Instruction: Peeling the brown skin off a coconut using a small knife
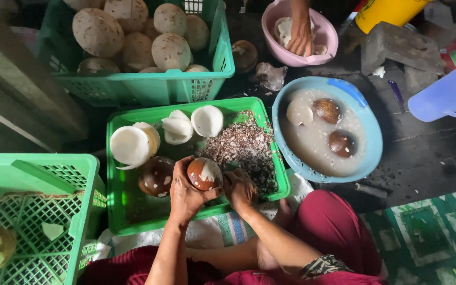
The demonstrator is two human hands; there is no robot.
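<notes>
My left hand point(184, 196) grips a round brown coconut kernel point(203, 173) with a white peeled patch, over a shallow green crate point(127, 211). My right hand point(240, 189) is closed right beside the kernel, touching its lower right side; whatever it holds is hidden. A second brown kernel point(157, 176) lies in the crate left of my left hand. Several peeled white kernels point(133, 143) lie at the crate's far side, and a heap of brown peelings point(246, 148) fills its right part.
A blue basin point(368, 132) of cloudy water holds two brown kernels and a white one. Another person's hand point(300, 32) reaches into a pink bowl point(323, 47). A green basket point(149, 87) of husked coconuts stands behind; another green crate point(38, 211) left, a blue jug point(447, 92) right.
</notes>
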